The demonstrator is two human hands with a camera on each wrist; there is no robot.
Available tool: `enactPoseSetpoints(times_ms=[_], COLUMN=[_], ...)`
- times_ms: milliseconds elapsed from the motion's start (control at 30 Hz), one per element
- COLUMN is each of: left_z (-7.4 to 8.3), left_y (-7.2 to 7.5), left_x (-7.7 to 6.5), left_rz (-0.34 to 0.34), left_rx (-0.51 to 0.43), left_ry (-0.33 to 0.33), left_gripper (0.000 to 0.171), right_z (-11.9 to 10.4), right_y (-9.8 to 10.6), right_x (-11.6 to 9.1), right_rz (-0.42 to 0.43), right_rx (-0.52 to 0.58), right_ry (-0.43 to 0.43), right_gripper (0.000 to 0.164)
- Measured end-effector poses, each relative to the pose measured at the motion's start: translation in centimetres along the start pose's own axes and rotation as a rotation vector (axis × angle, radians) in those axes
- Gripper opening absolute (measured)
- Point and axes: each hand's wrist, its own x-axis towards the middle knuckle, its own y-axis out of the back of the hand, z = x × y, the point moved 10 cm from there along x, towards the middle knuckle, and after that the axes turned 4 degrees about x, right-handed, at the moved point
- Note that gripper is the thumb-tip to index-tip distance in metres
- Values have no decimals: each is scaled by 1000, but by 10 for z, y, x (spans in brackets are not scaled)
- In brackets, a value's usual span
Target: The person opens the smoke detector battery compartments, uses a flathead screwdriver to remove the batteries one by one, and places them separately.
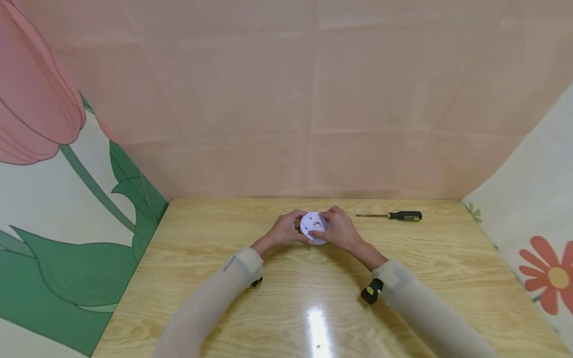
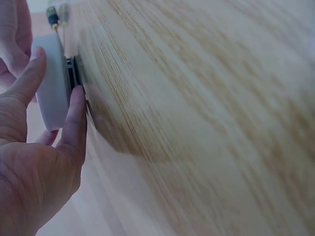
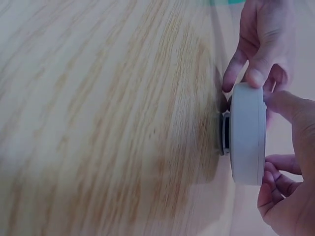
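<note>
Both hands are on a round white disc-shaped device [image 1: 309, 222], which looks like a smoke detector, near the table's back edge. My left hand [image 1: 283, 229] grips its left rim, with one finger low beside a dark part underneath in the left wrist view. My right hand [image 1: 342, 229] holds the device from the right, thumb and fingers spread over its upper face. Side-on in the right wrist view, the thick white case [image 3: 247, 135] stands just off the tabletop on a darker piece [image 3: 225, 133]. Part of its upper face is hidden by the right hand.
A screwdriver [image 1: 405, 216] with a black and yellow handle lies right of the hands, its shaft pointing left. The wood-grain table [image 1: 309, 283] ends at a pinkish cloth backdrop [image 1: 309, 99]. Flower-printed cloths [image 1: 548, 238] hang at the sides.
</note>
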Motion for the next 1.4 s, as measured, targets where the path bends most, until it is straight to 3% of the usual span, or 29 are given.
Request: enactPoseSetpoints(times_ms=[500,1000,1200,1400], left_z=[1,-1,-3,0], left_y=[2,-1,-1,0], left_x=[0,2,2,-1], left_rz=[22,-2,1,-10], left_rx=[58,-12,-7,-22], left_ry=[-17,-12,-9,-2], left_gripper=[80,81,81,82], right_z=[0,7,8,6], right_y=[-1,-1,3,10], right_x=[1,1,1,2], right_rz=[45,39,30,37], right_rx=[23,103,106,100], right_ry=[-78,-146,-122,-43], right_gripper=[64,61,63,62])
